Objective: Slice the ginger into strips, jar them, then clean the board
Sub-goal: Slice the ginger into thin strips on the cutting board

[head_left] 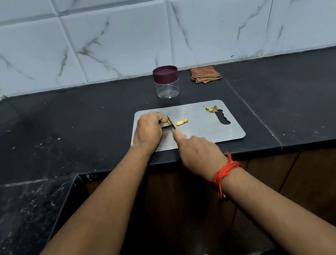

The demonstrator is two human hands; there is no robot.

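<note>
A steel cutting board (205, 130) lies on the black counter near its front edge. My left hand (148, 130) presses down on a piece of ginger (166, 124) at the board's left side, mostly hidden under the fingers. My right hand (198, 153) grips a knife (171, 123), whose blade stands against the ginger beside my left fingertips. A cut yellow ginger piece (181, 122) lies just right of the blade. Peel and scraps (212, 109) sit near the board's handle cut-out. Behind the board stands a clear, empty jar (166, 82), its maroon lid on.
A folded brown checked cloth (205, 74) lies to the right of the jar by the tiled wall. The black counter (290, 93) stretches both ways; a lower dark slab (18, 219) sits at my left. Wooden cabinet fronts run below the counter edge.
</note>
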